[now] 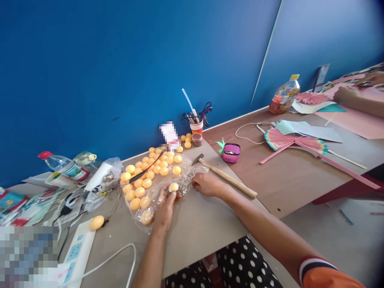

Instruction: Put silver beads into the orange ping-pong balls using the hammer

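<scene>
My left hand (166, 206) grips a pale orange ping-pong ball (173, 187), its thumb pressed to the near side; small dark bits show around the ball's underside. Just to the right, my right hand (207, 185) is closed with its fingertips together at the edge of a clear plastic bag (187, 178). Anything between those fingertips is too small to make out. More orange balls (147, 183) lie in and around the bag, with a dark strap (147, 170) across them. Beyond my right hand rests a hammer (228, 178) with a wooden handle.
A paper cup (196, 127) of tools stands by the blue wall, near a small brown jar (197, 139). To the right are a purple pouch (231, 153), pink paper fans (295, 145) and a juice bottle (285, 96). A power strip (78, 250) lies left. Another person's hands work far right.
</scene>
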The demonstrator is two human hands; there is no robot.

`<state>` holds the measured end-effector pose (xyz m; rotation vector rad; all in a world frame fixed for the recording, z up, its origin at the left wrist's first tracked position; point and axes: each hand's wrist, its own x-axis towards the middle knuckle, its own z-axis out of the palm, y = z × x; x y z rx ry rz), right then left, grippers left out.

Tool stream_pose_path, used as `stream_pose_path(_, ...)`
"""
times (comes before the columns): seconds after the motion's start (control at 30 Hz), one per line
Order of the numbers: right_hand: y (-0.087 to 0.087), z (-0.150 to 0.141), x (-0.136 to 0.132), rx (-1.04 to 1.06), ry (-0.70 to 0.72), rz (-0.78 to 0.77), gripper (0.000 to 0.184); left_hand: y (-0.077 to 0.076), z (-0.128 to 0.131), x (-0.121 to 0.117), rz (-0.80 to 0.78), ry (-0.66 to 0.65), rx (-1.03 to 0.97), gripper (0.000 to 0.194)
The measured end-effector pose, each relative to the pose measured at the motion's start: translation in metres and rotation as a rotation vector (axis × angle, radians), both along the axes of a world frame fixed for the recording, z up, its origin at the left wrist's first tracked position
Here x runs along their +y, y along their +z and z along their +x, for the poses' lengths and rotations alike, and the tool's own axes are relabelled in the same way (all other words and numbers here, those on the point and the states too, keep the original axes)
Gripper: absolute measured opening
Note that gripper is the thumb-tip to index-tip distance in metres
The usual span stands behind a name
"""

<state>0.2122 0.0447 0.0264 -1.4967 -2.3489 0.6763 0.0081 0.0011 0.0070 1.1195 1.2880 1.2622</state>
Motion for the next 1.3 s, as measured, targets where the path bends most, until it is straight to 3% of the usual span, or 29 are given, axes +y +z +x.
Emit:
stream_pose_path(0.63,-0.004,-0.007,-0.006,0.034,0.016,0.06,0.016,0.001,0.0,0.001,-0.074,-0.054,-0.051,0.052)
stream_pose_path(0.8,0.002,-0.01,-0.005,0.342,-0.015,-0.044,0.016,0.002,-0.001,0.001,-0.075,-0.053,-0.041,0.053)
stream_pose_path(1.0,0.004,-0.018,-0.006,0.852,0.012,-0.433,0.014,0.002,0.0,0.0,-0.07,-0.059,-0.037,0.052)
stream_pose_path(1.13,0.004,-0.019,-0.007,1.026,0.062,-0.523,0.01,0.003,0.0,-0.001,-0.039,-0.063,-0.061,0.05)
stream_pose_path(1.3,0.006,-0.018,-0.009,1.209,0.018,-0.645,0.021,0.006,0.0,-0.002,-0.071,-0.125,-0.124,0.051)
